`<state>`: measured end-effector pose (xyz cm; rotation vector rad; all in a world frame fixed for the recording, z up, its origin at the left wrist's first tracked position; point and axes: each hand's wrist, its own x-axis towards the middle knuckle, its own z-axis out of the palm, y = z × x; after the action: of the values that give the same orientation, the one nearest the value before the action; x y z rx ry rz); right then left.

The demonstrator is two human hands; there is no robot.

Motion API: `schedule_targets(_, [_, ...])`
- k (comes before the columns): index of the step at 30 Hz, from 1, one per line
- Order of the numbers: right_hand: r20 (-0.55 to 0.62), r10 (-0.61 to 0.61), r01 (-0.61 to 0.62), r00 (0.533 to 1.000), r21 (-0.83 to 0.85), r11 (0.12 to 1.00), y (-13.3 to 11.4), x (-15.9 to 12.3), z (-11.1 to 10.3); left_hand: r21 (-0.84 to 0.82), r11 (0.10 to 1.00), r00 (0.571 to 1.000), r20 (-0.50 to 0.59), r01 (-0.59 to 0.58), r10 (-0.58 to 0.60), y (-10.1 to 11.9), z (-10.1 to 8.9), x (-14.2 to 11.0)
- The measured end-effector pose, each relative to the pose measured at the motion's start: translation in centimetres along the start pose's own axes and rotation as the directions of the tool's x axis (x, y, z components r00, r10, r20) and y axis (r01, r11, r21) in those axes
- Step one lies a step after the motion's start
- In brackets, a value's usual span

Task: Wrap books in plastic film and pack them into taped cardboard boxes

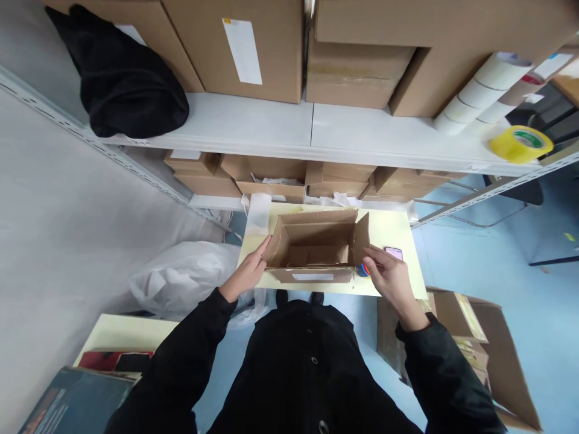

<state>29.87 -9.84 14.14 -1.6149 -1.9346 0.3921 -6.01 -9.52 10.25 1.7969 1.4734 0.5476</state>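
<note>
An open cardboard box (316,276) stands on the pale yellow table, its top facing me and a white label on the near side. Inside, folded brown cardboard shows at the bottom. My left hand (248,272) holds the box's left side, fingers along the outer wall and the thumb hidden. At the opposite end, my right hand (388,274) grips the raised right flap (361,239) between thumb and fingers. A small blue and red round object (363,270) sits beside the box near my right fingertips. Just behind that hand lies a phone (394,253).
Above the table (407,226), a metal shelf (253,123) bears large cartons, a black cloth bundle (131,84), white rolls (484,90) and yellow tape (521,144). A plastic bag (185,274) lies at left on the floor; an open carton (502,355) stands at right.
</note>
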Motion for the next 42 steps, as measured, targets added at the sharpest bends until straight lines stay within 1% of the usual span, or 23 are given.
schedule_targets(3, [0.007, -0.021, 0.021, 1.0, 0.035, 0.999, 0.1, 0.1, 0.1, 0.011, 1.0, 0.998, -0.048, -0.027, 0.028, -0.4, -0.5, -0.2])
schedule_targets(5, [0.027, -0.035, 0.033, 0.999, 0.052, 0.998, 0.3, 0.0, 0.3, 0.024, 0.999, 0.997, -0.07, -0.042, 0.044, -0.7, -0.4, -0.4])
schedule_targets(8, [0.07, -0.038, 0.036, 0.997, 0.029, 0.999, 0.9, -0.3, 1.0, 0.035, 0.999, 0.995, -0.092, -0.025, 0.028, -1.0, 1.0, -0.8])
schedule_targets(10, [0.116, -0.045, 0.046, 0.992, -0.009, 0.999, 1.5, -0.7, 1.5, 0.036, 0.999, 0.997, -0.079, -0.012, 0.015, -0.9, 2.3, -1.0])
schedule_targets(13, [0.178, -0.063, 0.073, 0.982, -0.046, 0.996, 2.2, -1.4, 2.5, 0.034, 0.999, 0.998, -0.059, -0.026, 0.028, -0.3, 4.1, -1.0])
schedule_targets(15, [0.19, -0.075, 0.086, 0.979, -0.051, 0.995, 2.4, -1.7, 3.0, 0.029, 0.999, 0.997, -0.072, -0.037, 0.039, 0.1, 4.7, -0.8])
schedule_targets(17, [0.195, -0.085, 0.095, 0.977, -0.042, 0.995, 2.5, -1.7, 3.2, 0.025, 0.999, 0.996, -0.078, -0.04, 0.042, 0.3, 4.7, -0.7])
schedule_targets(19, [0.221, -0.095, 0.103, 0.971, -0.023, 0.994, 2.3, -1.6, 3.2, 0.03, 0.998, 0.998, -0.043, -0.049, 0.051, 0.2, 4.2, -0.7])
schedule_targets(21, [0.277, -0.099, 0.102, 0.956, 0.002, 0.995, 2.3, -1.3, 3.1, 0.029, 0.995, 0.995, 0.045, -0.092, 0.09, -0.1, 3.5, -0.7])
schedule_targets(24, [0.373, -0.101, 0.095, 0.922, 0.034, 0.995, 2.4, -0.8, 2.9, 0.008, 0.983, 0.968, 0.179, -0.182, 0.178, -0.6, 2.6, -0.8])
schedule_targets(26, [0.437, -0.125, 0.114, 0.891, 0.051, 0.992, 2.8, -0.7, 2.7, 0.022, 0.98, 0.961, 0.2, -0.199, 0.191, -0.8, 2.3, -0.8])
schedule_targets(29, [0.513, -0.171, 0.165, 0.841, 0.057, 0.985, 3.6, -0.5, 2.7, 0.054, 0.989, 0.981, 0.145, -0.141, 0.131, -1.1, 2.3, -0.6])
schedule_targets(31, [0.531, -0.164, 0.162, 0.832, 0.051, 0.986, 4.2, -0.5, 2.8, 0.032, 0.996, 0.992, 0.089, -0.089, 0.086, -1.5, 2.6, -0.4])
schedule_targets(33, [0.52, -0.138, 0.128, 0.843, 0.056, 0.99, 4.8, -0.5, 3.2, -0.013, 0.998, 0.998, 0.034, -0.055, 0.055, -1.9, 3.0, -0.1])
schedule_targets(36, [0.466, -0.096, 0.08, 0.88, 0.053, 0.995, 5.6, -0.3, 3.9, -0.069, 0.998, 0.998, -0.068, -0.012, 0.008, -2.6, 3.7, 0.2])
schedule_targets(39, [0.42, -0.055, 0.046, 0.906, 0.031, 0.998, 6.1, -0.2, 4.6, -0.087, 0.995, 0.982, -0.173, 0.057, -0.071, -3.1, 4.4, 0.6])
schedule_targets(42, [0.375, -0.004, -0.006, 0.927, 0.025, 1.0, 6.6, -0.3, 5.3, -0.103, 0.992, 0.962, -0.254, 0.078, -0.102, -3.5, 5.0, 1.0])
